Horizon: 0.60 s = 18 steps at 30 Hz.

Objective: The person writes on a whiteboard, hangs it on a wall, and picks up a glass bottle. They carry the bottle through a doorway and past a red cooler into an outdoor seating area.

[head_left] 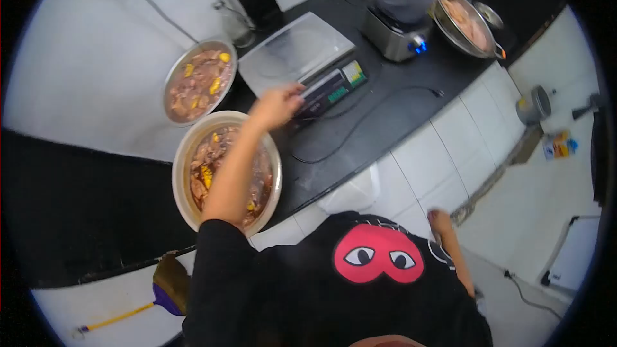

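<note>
My left hand (pixel 277 106) reaches over a beige bowl (pixel 182 154) of meat pieces with yellow bits. Its fingers rest on the keypad of a digital scale (pixel 295 51) on the black counter (pixel 385 106), and it holds nothing. A second bowl, of steel (pixel 172 76), holds the same kind of food and stands just beyond the beige one, left of the scale. My right hand (pixel 440 221) hangs by my side off the counter, near the white tiled front. It is small and blurred, and I see nothing in it.
A blender (pixel 402 0) and a steel pan of meat (pixel 466 22) stand at the far end of the counter. A black cable (pixel 360 122) loops across the counter. On the floor are a tin (pixel 533 106), a packet (pixel 559 144) and a yellow-handled brush (pixel 164 286).
</note>
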### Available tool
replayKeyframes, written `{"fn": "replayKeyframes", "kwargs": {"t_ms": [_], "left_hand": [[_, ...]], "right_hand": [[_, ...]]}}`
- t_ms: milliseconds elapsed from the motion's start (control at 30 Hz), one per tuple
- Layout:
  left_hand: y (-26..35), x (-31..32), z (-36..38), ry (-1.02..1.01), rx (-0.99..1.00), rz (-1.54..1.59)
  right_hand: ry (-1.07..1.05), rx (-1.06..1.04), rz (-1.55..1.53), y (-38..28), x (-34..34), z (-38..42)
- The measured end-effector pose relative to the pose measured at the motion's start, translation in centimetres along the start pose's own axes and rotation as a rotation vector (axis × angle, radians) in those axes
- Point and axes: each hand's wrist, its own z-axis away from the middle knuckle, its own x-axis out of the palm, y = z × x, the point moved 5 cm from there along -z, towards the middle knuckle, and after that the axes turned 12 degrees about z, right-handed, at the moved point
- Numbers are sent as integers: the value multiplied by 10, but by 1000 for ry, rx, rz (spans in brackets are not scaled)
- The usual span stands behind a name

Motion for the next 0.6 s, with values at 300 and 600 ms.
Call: {"fn": "replayKeyframes", "kwargs": {"t_ms": [300,600], "left_hand": [[-71,-118,-106,346,187,-404],[-162,-206,-216,673,-154,-587]], "right_hand": [[215,-375,225,-204,-158,-136],[28,-269,262,-247,-158,-185]]}}
